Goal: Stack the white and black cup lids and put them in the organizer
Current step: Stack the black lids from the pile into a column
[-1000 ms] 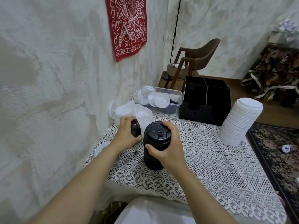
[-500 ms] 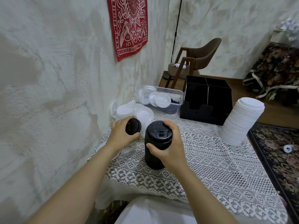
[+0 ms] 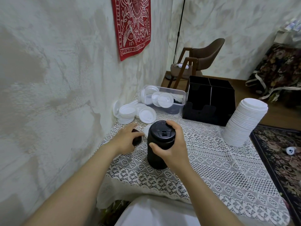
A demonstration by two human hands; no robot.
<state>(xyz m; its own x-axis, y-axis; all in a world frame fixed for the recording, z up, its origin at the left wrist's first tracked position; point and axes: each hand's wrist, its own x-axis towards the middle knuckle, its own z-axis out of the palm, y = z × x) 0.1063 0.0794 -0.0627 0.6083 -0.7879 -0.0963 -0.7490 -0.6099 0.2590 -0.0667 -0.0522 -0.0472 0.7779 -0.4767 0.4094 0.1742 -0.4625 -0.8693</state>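
A tall black lid stack (image 3: 156,158) stands upright on the lace tablecloth (image 3: 211,168). My right hand (image 3: 172,145) grips it near the top, thumb in front and fingers over the rim. Just left of it, my left hand (image 3: 126,138) holds a single black lid (image 3: 137,139) low at the cloth, fingers curled over it and hiding most of it. A tall white lid stack (image 3: 244,123) leans at the right. The black organizer (image 3: 210,103) sits behind, its compartments dark.
A clear plastic bin (image 3: 178,95) with white lids stands left of the organizer. Loose white lids (image 3: 136,111) lie heaped by the wall on the left. A chair (image 3: 200,59) and a patterned rug (image 3: 280,152) lie beyond the table's edges.
My left hand has lowered the single black lid from beside the stack's top down to the cloth. My right hand keeps its grip on the black stack.
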